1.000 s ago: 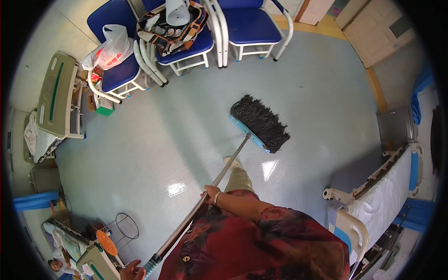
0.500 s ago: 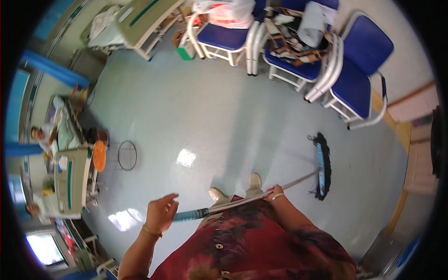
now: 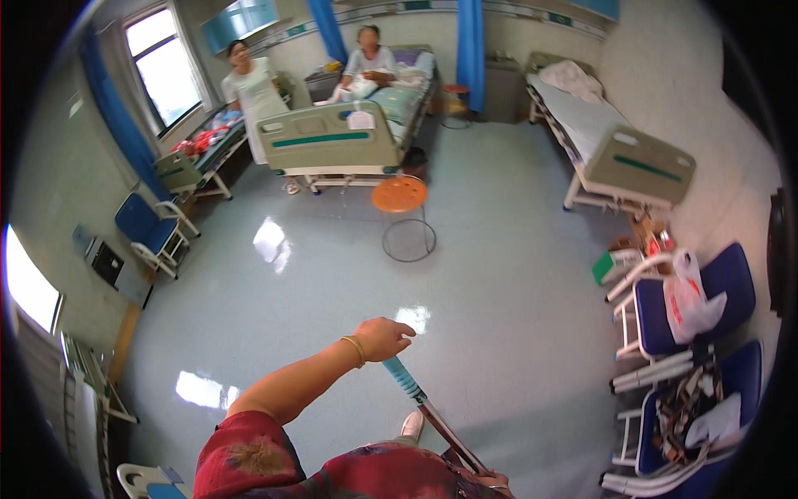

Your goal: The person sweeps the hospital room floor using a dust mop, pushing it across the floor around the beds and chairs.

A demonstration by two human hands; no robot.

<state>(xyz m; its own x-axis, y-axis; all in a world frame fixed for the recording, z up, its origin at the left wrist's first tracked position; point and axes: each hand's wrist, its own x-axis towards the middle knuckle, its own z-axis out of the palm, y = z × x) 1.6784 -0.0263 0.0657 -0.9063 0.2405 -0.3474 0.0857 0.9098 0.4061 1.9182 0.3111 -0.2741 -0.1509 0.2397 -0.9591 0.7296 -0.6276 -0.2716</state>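
My left hand (image 3: 384, 339) is just above the top of the mop pole's teal grip (image 3: 401, 377), with fingers loosely bent and the index finger stretched out to the right. The silver pole (image 3: 449, 434) slants down to the lower right, where my right hand (image 3: 495, 484), partly hidden, holds it low beside my red patterned top. The mop head is out of view. My shoe (image 3: 412, 424) shows just left of the pole.
A standing person (image 3: 249, 100) in white is beside a bed (image 3: 324, 137) on which another person (image 3: 372, 66) sits. An orange stool (image 3: 399, 193) stands before it; another bed (image 3: 632, 166) is at right. Chairs hold bags (image 3: 697, 303), with boxes (image 3: 617, 264) beside them. A blue chair (image 3: 150, 224) is left.
My view has swung left and up toward the beds and people. The mop head has left view, and the grip and my left hand now point away from me toward the middle.
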